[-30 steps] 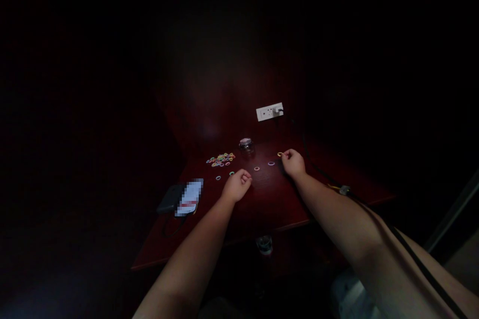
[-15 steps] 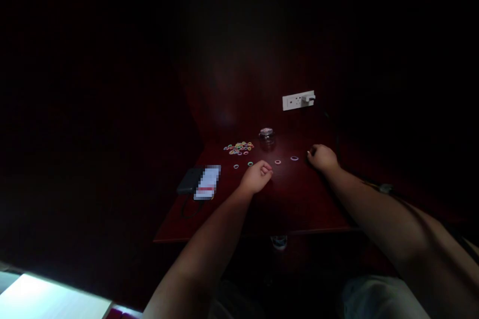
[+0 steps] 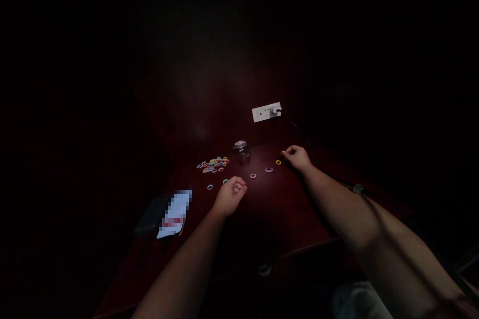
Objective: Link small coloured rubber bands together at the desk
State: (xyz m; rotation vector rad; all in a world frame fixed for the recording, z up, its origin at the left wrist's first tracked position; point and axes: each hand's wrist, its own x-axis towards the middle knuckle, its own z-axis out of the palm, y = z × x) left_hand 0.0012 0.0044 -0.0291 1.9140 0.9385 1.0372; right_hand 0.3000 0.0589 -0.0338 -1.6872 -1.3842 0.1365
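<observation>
Pinching nearly closed with our right hand [image 3: 298, 158], we cannot tell whether it holds anything. Our left hand [image 3: 230, 196] curls loosely, seemingly empty, beside the green band [image 3: 225, 181]. We should lower gently, sparing the yellow band [image 3: 278, 162] on the table [image 3: 269, 217] near our right hand.

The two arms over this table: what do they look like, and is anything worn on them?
They are a person's: the left hand and right hand show no gloves. The left forearm and right forearm look bare. A dark strip crosses the right one; whether cable or shadow, I can't tell.
</observation>
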